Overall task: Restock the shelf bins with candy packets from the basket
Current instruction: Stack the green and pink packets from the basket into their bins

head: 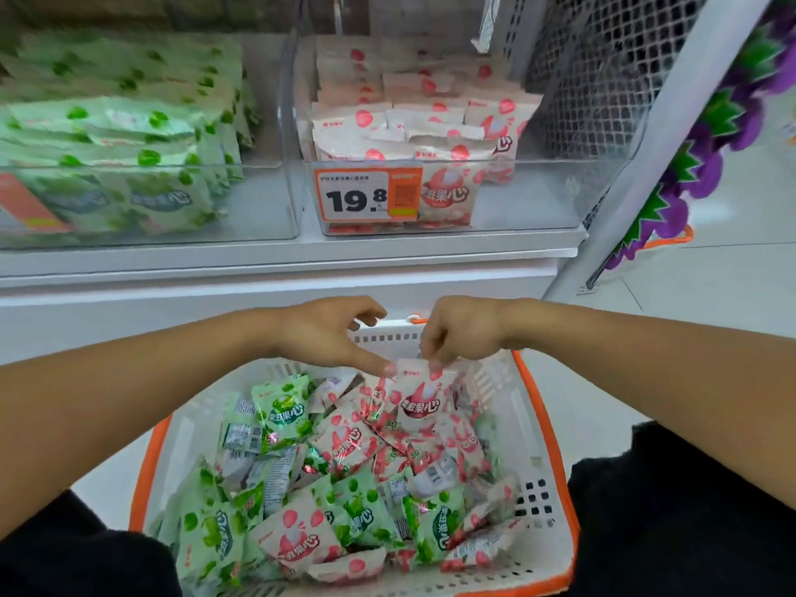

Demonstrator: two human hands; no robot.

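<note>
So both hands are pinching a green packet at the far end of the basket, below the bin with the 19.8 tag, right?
Not quite. The head view shows the packet is pink and white, not green. The rest holds: the left hand and right hand both pinch its top edge at the far end of the basket, below the bin carrying the 19.8 tag.

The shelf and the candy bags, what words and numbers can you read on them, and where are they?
"19.8": on the orange price tag clipped to the bin of pink packets.
"果心": on the pink packet both hands pinch; its other characters are blurred.
"心": on a green packet in the basket.
Small print on tag, barcodes, red brand logos: too small to read.
</note>
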